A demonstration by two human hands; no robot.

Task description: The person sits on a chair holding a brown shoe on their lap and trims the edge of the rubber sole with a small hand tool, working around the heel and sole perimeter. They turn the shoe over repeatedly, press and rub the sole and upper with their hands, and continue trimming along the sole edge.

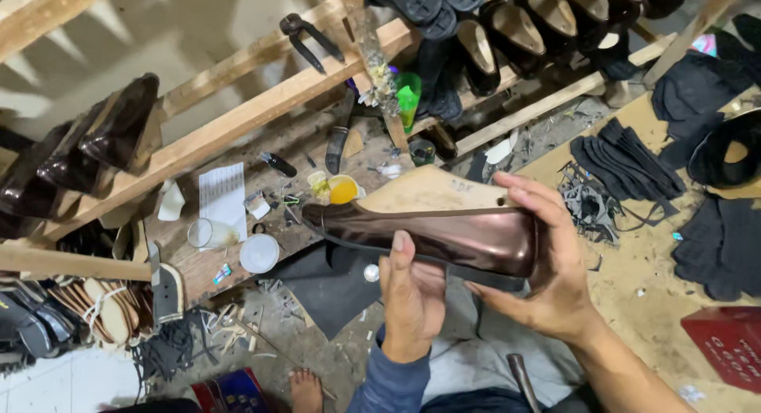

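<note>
I hold a glossy bronze-brown shoe upper [444, 235] stretched over a pale wooden last [432, 193], lying on its side in the middle of the head view with the toe pointing left. My left hand [412, 298] supports it from below, thumb pressed against its lower side. My right hand [555, 262] wraps around the heel end, fingers over the top of the last.
Wooden rack beams [238, 120] carry dark shoes at left [95, 147] and top right [515, 28]. The bench holds a yellow glue pot [342, 189], a white lid [259, 253], paper [222, 195] and black leather pieces [626, 167]. A red box [729, 346] sits at lower right.
</note>
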